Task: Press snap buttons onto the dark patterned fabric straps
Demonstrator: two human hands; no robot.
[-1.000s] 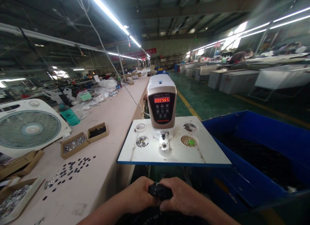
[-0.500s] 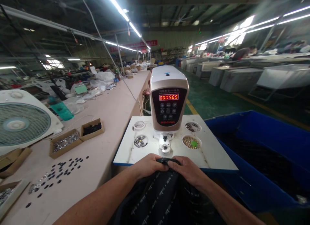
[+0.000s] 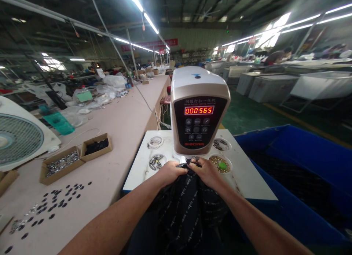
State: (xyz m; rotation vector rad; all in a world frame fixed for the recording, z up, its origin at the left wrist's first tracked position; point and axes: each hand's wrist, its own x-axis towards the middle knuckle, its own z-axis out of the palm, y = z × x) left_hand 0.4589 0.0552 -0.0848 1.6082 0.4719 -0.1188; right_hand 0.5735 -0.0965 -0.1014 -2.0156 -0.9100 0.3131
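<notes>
A black garment (image 3: 187, 203) with rows of small white lettering hangs from both hands toward my lap. My left hand (image 3: 174, 171) pinches its gathered upper edge from the left. Close beside it, my right hand (image 3: 205, 170) grips the same edge, thumb on top. That edge lies under the head of a snap button press (image 3: 200, 112), whose red display reads 000565. Cloth and fingers hide the lower die. The press stands on a white worktop (image 3: 137, 174) with round wells; one holds brass-coloured snap parts (image 3: 216, 161) and a green piece.
On the left, a long table (image 3: 121, 134) carries a cardboard box of metal snap parts (image 3: 60, 165), a box of black pieces (image 3: 96, 147), scattered dark discs (image 3: 52, 205) and a fan (image 3: 19, 137). A blue bin (image 3: 288, 137) with dark cloth stands right.
Both hands have moved forward with the garment, bringing its edge from in front of the press to beneath its head. The view has come closer to the press; the display is unchanged.
</notes>
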